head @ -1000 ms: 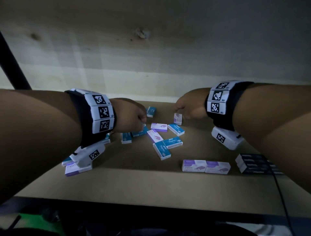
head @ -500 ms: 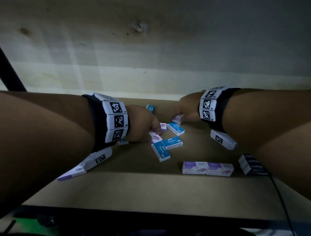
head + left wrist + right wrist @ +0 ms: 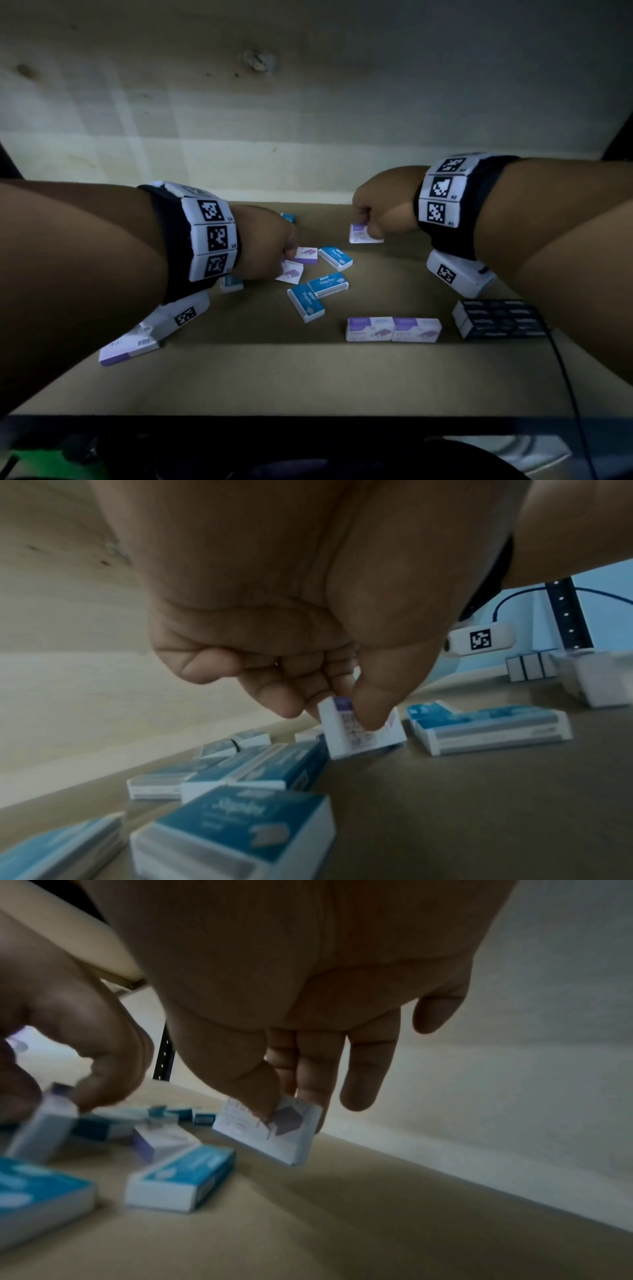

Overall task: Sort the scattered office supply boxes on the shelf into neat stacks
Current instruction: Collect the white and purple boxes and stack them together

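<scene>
Small staple boxes lie scattered on a brown shelf [image 3: 308, 377]. My left hand [image 3: 286, 255] [image 3: 342, 715] pinches a purple-and-white box [image 3: 291, 272] [image 3: 359, 731] between thumb and fingers, tipped up on its edge. Another purple box [image 3: 306, 255] lies just behind it. My right hand [image 3: 364, 219] [image 3: 284, 1104] pinches a second purple box [image 3: 363, 234] [image 3: 274, 1131] by its top edge, tilted and slightly off the shelf near the back wall. Three blue boxes [image 3: 335, 258] [image 3: 328, 284] [image 3: 306, 303] lie loose between my hands.
Two purple boxes [image 3: 393, 329] stand side by side at the front. A block of black boxes [image 3: 496, 318] sits at the right, with a cable [image 3: 565, 377] running past it. Several blue boxes [image 3: 240, 772] cluster at the left, and a purple box [image 3: 128, 346] lies front left.
My left hand has moved right from the blue cluster and taken hold of a purple box. My right hand has raised its purple box and drawn it rightward, away from the blue box.
</scene>
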